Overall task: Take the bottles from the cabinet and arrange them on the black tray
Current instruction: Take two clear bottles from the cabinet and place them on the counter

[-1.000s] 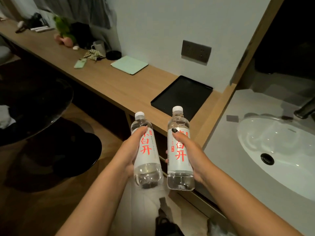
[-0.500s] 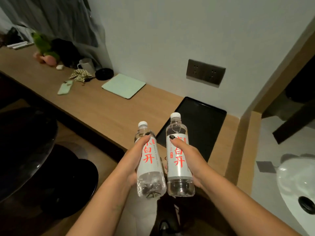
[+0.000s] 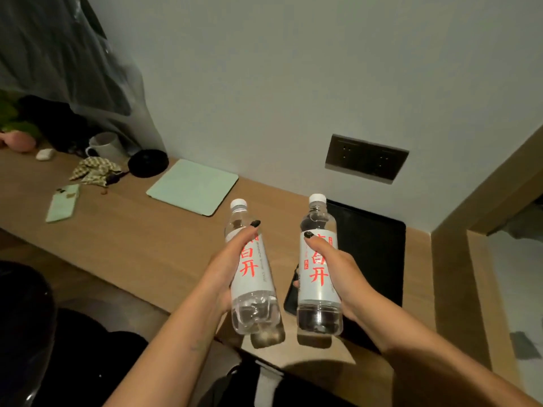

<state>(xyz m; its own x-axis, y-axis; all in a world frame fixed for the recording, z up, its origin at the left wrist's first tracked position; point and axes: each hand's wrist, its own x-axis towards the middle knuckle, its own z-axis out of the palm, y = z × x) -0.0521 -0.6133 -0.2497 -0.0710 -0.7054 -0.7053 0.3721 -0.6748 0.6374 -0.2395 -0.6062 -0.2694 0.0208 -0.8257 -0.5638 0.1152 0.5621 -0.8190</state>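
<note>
Nearest the camera, the left hand (image 3: 226, 270) has its grip wrapped around a clear water bottle (image 3: 252, 271), held upright above the counter's (image 3: 141, 236) front edge. Just beside it, the right hand (image 3: 338, 268) clasps a second bottle (image 3: 318, 268) over the near end of the black tray (image 3: 376, 254). Both white labels carry large red characters, apparently "白开". The tray lies at the counter's right end against the wall. Farther left along the back lies a pale green pad (image 3: 194, 190).

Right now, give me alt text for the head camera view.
Two hands each hold a water bottle upright, the left hand gripping the left bottle, the right hand the right bottle, over a wooden counter by a black tray.
</note>
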